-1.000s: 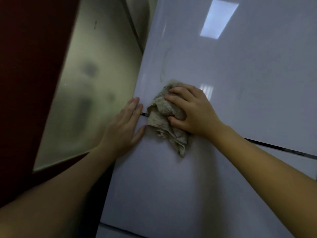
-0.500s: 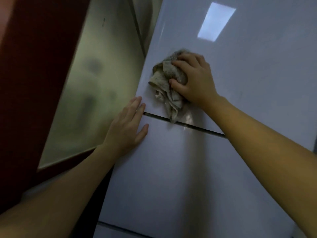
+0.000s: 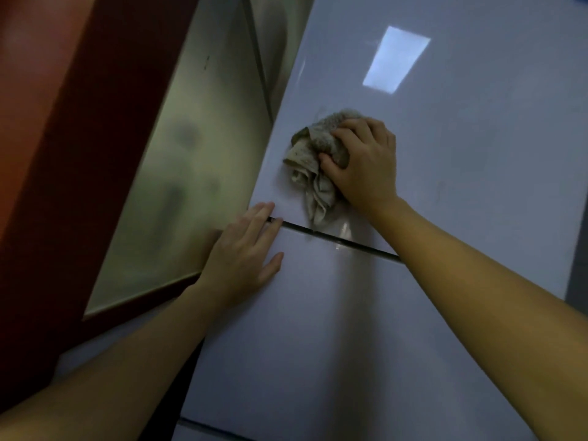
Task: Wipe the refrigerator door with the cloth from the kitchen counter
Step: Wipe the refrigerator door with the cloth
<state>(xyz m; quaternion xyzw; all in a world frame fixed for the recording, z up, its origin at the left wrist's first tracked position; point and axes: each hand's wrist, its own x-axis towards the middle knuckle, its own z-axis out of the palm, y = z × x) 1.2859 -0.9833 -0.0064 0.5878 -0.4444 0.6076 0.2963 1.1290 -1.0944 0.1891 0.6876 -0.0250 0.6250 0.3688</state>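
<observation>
The pale, glossy refrigerator door fills the right half of the view, with a dark gap between its upper and lower panels. A crumpled beige cloth is pressed against the upper panel near its left edge, just above the gap. My right hand grips the cloth and covers its right part. My left hand lies flat with fingers spread on the door's left edge, across the gap, below and left of the cloth.
A brushed metal panel stands directly left of the refrigerator, framed by a dark red cabinet surface. A bright ceiling light reflects on the upper door. A second dark gap runs across the door at the bottom.
My right hand has carried the cloth up from the gap onto the upper panel over the last second. My left hand has stayed flat on the door's left edge.
</observation>
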